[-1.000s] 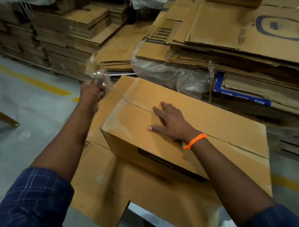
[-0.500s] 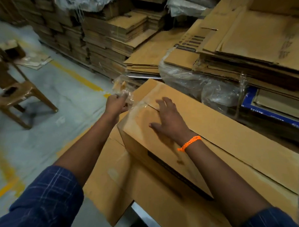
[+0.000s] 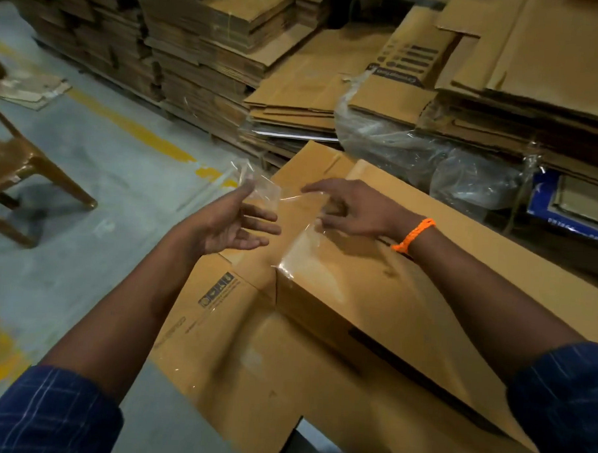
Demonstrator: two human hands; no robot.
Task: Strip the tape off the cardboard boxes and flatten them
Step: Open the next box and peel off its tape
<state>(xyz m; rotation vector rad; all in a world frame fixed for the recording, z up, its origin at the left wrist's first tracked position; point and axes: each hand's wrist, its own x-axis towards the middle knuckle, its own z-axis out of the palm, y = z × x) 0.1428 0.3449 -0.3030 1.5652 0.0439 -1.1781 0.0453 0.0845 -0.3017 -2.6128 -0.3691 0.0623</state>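
A closed brown cardboard box [image 3: 373, 298] lies on a flattened cardboard sheet [image 3: 251, 354]. A strip of clear tape [image 3: 263, 190] hangs in the air past the box's left end, and more tape [image 3: 300, 250] still covers that corner. My left hand [image 3: 236, 223] is palm up with fingers spread, and the loose tape clings near its thumb tip. My right hand [image 3: 353, 211], with an orange wristband, hovers over the box top with its fingers stretched toward the loose tape. Whether it touches the tape is unclear.
Stacks of flattened cardboard [image 3: 223, 51] line the back and right. Crumpled clear plastic wrap [image 3: 431, 156] sits just behind the box. A brown plastic chair [image 3: 22, 169] stands on the grey floor at left, near a yellow floor line [image 3: 134, 126].
My left hand has gone from gripping the tape to lying palm up with fingers spread. My right hand has lifted off the box top and reached left toward the loose tape.
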